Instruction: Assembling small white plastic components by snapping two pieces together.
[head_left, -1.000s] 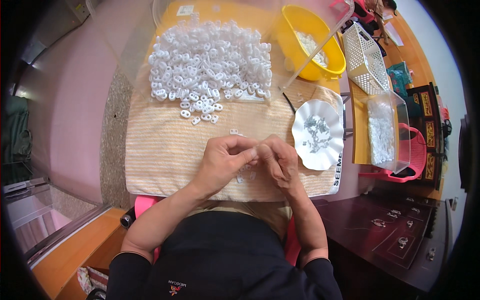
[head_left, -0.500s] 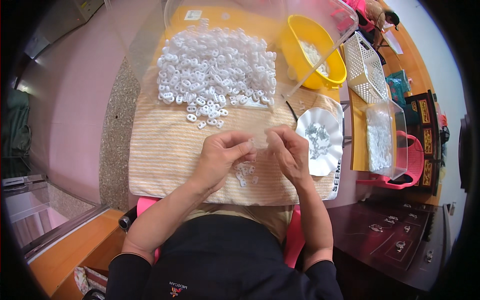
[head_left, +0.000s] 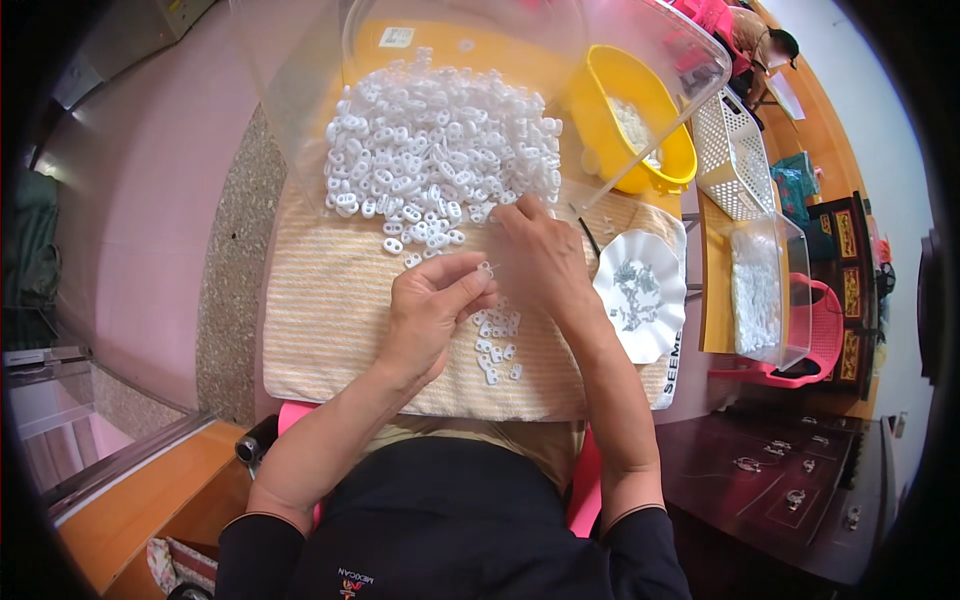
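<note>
My left hand (head_left: 440, 305) is closed in a pinch, with a small white two-holed piece (head_left: 486, 268) between thumb and forefinger. Something thin and pale sticks out from that piece. My right hand (head_left: 545, 250) is stretched forward to the near right edge of a big pile of white two-holed plastic pieces (head_left: 440, 140). Its fingers are bent together at the pile, and whatever is between their tips is hidden. Between my forearms, a small group of flat white pieces (head_left: 495, 345) lies on the striped cloth (head_left: 340, 330).
Right of my right hand stands a white scalloped dish (head_left: 660, 335) with small grey bits, a thin black tool (head_left: 589, 236) beside it. A clear plastic bin (head_left: 600, 190) surrounds the pile. Beyond are a yellow tub (head_left: 655, 180), a white basket (head_left: 735, 165) and another person (head_left: 750, 40).
My right hand has moved away from my left, forward to the pile's edge. My left hand keeps its pinch in nearly the same place. The view has shifted slightly.
</note>
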